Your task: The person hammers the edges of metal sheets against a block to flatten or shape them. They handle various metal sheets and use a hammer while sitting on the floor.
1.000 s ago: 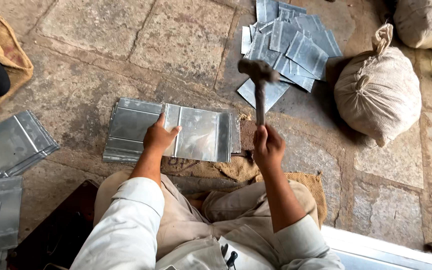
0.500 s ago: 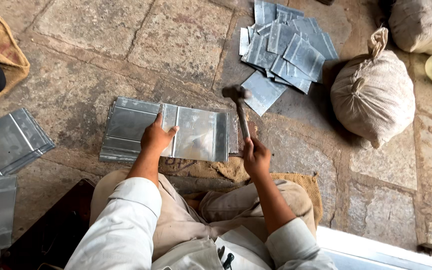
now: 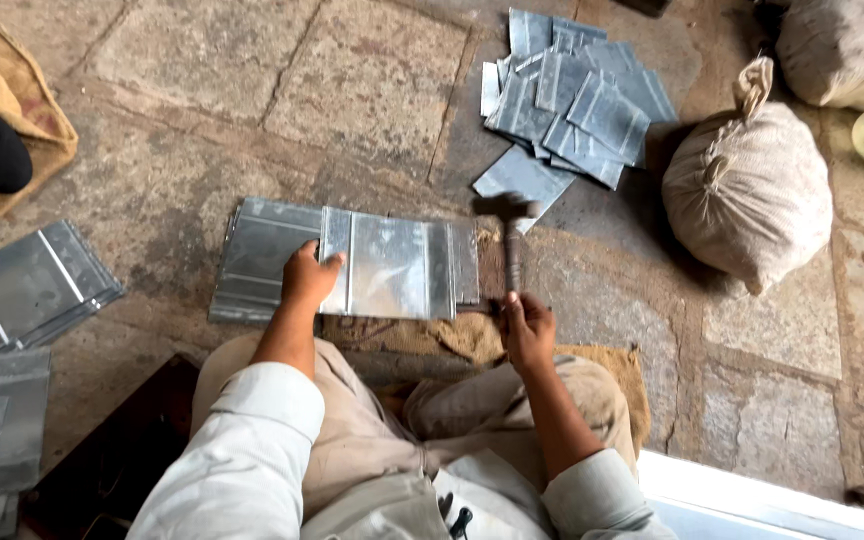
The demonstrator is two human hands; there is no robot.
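The person wears a pale grey-white shirt with long sleeves pushed up, and beige, slightly dusty trousers.

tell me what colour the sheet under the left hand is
Shiny silver-grey metal sheet, clearest in the head view.

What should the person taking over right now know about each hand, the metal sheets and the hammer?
Left hand: pressed flat on the folded metal sheet, pinning it to the stone floor.
Right hand: gripping the hammer, head near the sheet's right edge.
Done: flat sheets lie under and left of it.
Left: loose pile of cut pieces lies beyond, beside a tied sack.
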